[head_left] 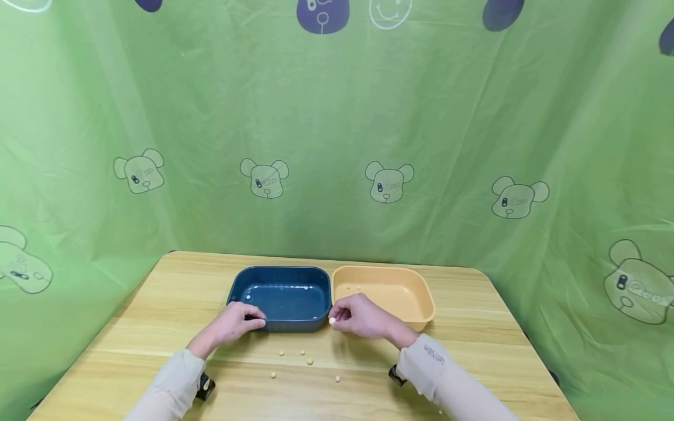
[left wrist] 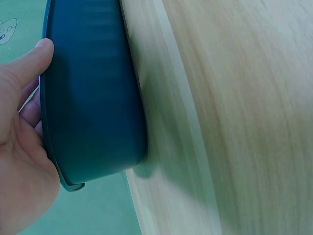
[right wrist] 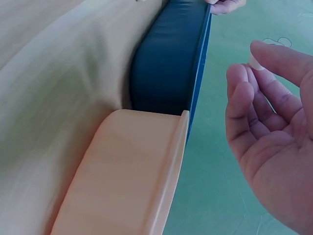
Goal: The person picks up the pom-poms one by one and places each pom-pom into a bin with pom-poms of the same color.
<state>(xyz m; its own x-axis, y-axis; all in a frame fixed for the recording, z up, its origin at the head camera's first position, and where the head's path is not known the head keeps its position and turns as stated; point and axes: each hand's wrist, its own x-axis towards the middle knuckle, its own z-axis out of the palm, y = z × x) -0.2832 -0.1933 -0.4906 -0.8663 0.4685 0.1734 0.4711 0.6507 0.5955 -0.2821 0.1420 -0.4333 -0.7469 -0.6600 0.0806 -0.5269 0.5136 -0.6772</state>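
At the near-left corner of a dark blue tray [head_left: 292,326], my left hand [head_left: 231,323] grips the rim. Its thumb [left wrist: 41,51] lies at the rim and the other fingers are partly hidden behind it. My right hand [head_left: 364,316] pinches a small white ball [right wrist: 255,62] between thumb and fingertips, near where the two trays meet. An orange tray [head_left: 425,292] stands directly right of the blue one, partly covered by this hand. Small white balls [head_left: 248,297] lie inside the blue tray, and 2 small pale balls [head_left: 358,287] are visible in the orange tray.
Several pale yellow balls [head_left: 309,362] and a white ball [head_left: 337,379] lie on the wooden table [head_left: 174,292] in front of the trays. A green curtain [head_left: 326,117] with bear drawings hangs behind the table and along its sides.
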